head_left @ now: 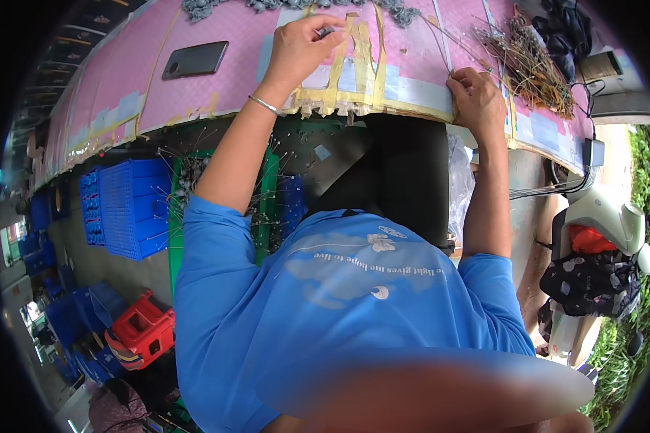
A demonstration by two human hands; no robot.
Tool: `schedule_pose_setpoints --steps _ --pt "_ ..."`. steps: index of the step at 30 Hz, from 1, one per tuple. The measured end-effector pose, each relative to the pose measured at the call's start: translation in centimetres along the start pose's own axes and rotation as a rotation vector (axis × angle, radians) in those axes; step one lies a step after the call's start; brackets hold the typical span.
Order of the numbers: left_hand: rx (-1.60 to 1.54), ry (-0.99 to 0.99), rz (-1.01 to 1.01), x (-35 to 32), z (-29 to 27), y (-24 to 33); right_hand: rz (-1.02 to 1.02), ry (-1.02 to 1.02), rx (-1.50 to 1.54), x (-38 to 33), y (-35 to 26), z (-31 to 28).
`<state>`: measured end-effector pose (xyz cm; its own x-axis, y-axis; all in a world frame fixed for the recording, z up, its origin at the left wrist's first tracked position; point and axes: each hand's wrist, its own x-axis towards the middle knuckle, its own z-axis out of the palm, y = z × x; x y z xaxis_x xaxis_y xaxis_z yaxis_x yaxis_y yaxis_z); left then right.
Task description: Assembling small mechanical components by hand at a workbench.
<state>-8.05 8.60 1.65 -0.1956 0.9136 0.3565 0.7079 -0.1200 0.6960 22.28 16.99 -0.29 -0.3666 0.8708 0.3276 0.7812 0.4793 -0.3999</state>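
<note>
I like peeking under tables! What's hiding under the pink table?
Under the pink table sit blue crates and a green crate bristling with thin wires. The person's lap and blue shirt cover whatever lies further right.

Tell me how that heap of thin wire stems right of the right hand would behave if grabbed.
The wire stems look thin and long, so probably light and springy. They lie crisscrossed, so likely to snag and lift in a clump. The loose ends may poke.

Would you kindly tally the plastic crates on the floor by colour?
Blue crates by the table's edge: 2
Green crate: 1
Red crate: 1
Total: 4; further blue ones at the far left are too blurred to count.
</note>
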Motion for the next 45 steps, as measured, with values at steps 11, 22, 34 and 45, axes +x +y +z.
schedule_pose_setpoints --steps 11,22,34,45 --pt "-1.221 -0.141 -0.364 -7.1 0.6 2.6 -0.108 -0.305 0.18 -3.5 -2.4 -2.6" --pt "-1.155 -0.131 -0.539 -14.0 0.7 4.0 0.046 -0.193 0.676 -6.3 -1.9 -1.6" --pt "-1.053 -0.266 -0.478 -12.1 3.8 4.7 0.307 -0.536 1.456 -8.2 -6.9 -0.4" --pt "-1.05 -0.149 -0.295 -11.1 4.2 6.5 0.348 -0.584 1.451 -9.2 -7.5 0.0"
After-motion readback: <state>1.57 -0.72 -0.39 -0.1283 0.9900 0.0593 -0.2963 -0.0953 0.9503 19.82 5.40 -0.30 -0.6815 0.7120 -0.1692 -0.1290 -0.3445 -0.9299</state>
